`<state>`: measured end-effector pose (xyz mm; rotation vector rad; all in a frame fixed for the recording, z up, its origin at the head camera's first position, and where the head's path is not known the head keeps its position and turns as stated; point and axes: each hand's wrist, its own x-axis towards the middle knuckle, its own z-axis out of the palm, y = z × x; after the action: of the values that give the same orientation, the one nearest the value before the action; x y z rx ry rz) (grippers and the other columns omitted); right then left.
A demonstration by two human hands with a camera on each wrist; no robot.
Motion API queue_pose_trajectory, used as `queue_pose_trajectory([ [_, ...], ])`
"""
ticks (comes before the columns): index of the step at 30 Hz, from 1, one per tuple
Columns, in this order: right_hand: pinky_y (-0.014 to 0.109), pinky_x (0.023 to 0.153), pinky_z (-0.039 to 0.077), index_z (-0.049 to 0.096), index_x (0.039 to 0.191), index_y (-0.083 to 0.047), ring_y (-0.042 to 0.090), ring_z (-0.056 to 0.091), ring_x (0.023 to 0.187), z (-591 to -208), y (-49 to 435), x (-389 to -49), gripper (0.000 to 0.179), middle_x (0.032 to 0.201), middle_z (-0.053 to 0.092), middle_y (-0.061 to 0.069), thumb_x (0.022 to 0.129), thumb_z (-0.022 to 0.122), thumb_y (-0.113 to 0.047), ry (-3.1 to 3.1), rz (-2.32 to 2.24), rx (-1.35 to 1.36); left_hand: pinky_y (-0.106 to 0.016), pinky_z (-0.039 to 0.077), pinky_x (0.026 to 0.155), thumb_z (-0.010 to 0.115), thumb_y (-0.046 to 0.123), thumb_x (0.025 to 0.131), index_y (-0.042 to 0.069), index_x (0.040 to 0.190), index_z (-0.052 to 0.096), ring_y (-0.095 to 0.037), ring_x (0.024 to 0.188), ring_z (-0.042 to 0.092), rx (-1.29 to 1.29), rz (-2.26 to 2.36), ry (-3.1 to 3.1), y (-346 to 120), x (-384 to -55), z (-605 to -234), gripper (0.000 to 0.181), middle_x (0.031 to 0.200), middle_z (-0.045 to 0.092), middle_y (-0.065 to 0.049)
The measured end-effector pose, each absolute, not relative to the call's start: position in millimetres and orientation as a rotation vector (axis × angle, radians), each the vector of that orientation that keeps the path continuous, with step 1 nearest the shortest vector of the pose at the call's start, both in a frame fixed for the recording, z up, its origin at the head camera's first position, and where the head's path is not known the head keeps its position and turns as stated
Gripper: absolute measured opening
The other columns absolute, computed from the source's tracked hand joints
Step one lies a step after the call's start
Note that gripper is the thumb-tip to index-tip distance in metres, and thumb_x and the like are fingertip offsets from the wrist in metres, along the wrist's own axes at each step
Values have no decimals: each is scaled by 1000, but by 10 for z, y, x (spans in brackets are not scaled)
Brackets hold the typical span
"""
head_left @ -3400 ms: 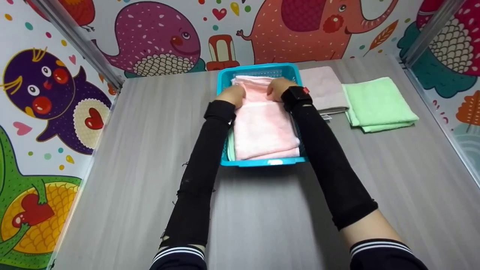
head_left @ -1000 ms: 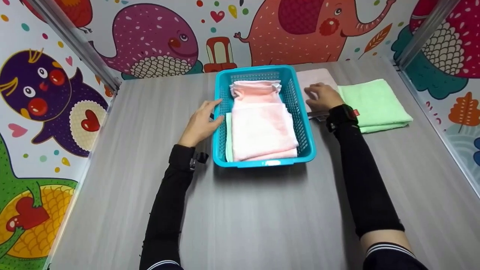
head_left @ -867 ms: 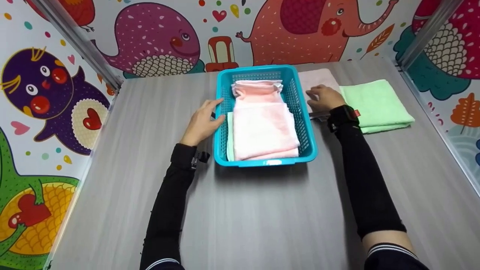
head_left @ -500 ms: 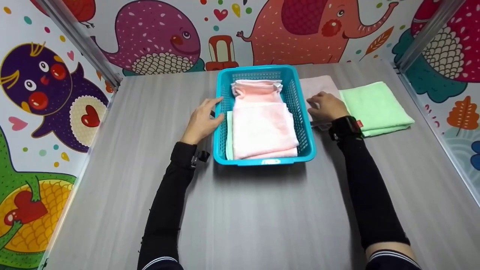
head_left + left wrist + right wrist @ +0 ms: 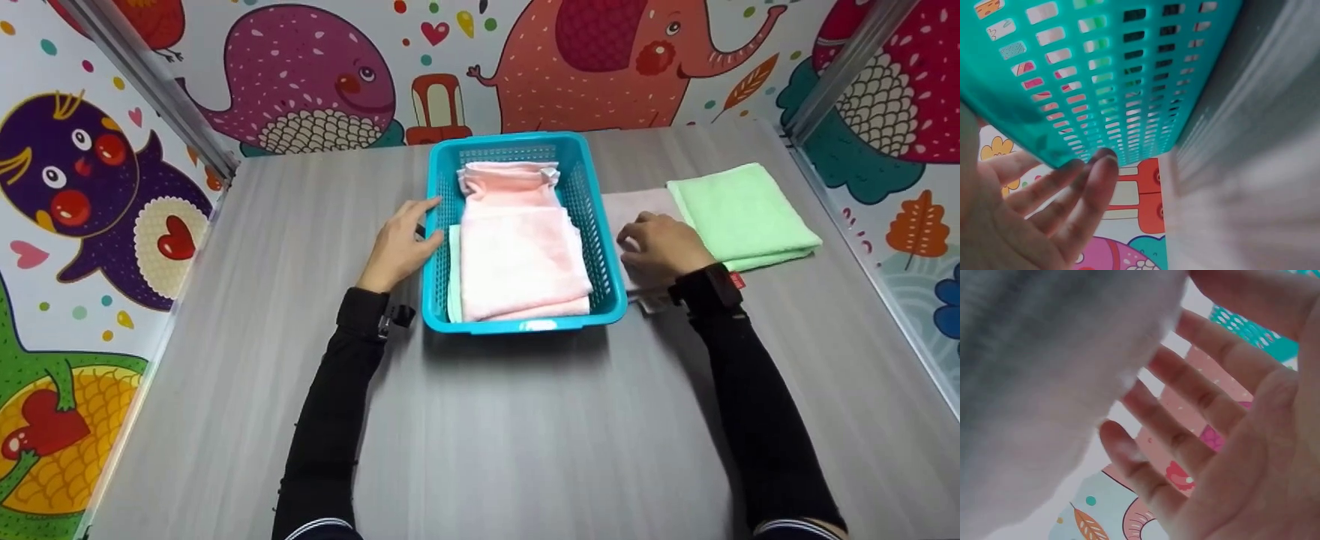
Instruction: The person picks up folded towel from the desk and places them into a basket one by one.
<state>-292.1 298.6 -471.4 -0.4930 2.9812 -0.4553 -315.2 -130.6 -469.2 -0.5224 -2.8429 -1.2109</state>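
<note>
1. Head view, right of centre: the right hand [image 5: 664, 244] covered part of the grey-pink towel [image 5: 637, 204].
2. Under the pink towel [image 5: 525, 262], the green cloth [image 5: 454, 277] was mostly hidden — only its left edge showed.
3. Bottom centre: marks on the rim label [image 5: 538, 325] were too small to read.
4. Left wrist view, right side: the tabletop [image 5: 1258, 185] blurred.

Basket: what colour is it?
Teal; the basket shows best in the head view.

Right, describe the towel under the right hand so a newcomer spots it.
Find the turquoise plastic basket on the grey table. Between its right side and a green towel lies the folded pink towel, partly under the right hand. Its muted shade sets it apart from its green neighbour and the basket's brighter pink towelling.
</note>
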Motion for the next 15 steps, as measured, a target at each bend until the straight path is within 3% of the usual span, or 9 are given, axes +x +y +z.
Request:
queue_pose_trajectory([
  [5,53,82,48,72,117,0,38,58,95,-4710,3139,-2914,33,109,62,24,87,70,-15,2993,-666,-329,-48,51,97,63,24,99,14,156,48,-31,110,61,-510,-1222,-2851,-1308,-3149,-4711,60,151,51,-14],
  [10,63,92,46,56,132,8,48,54,102,-4692,3343,-2936,57,120,54,34,91,73,-28,3024,-593,90,-49,51,97,62,24,99,15,156,48,-32,111,61,-523,-1232,-2839,-1291,-3161,-4696,59,151,51,-14],
  [15,64,99,45,43,141,16,51,55,110,-4733,3466,-2970,78,126,55,43,93,73,-38,2924,-580,150,-48,51,97,63,24,99,15,156,48,-32,112,60,-515,-1223,-2840,-1302,-3172,-4700,59,151,51,-14],
])
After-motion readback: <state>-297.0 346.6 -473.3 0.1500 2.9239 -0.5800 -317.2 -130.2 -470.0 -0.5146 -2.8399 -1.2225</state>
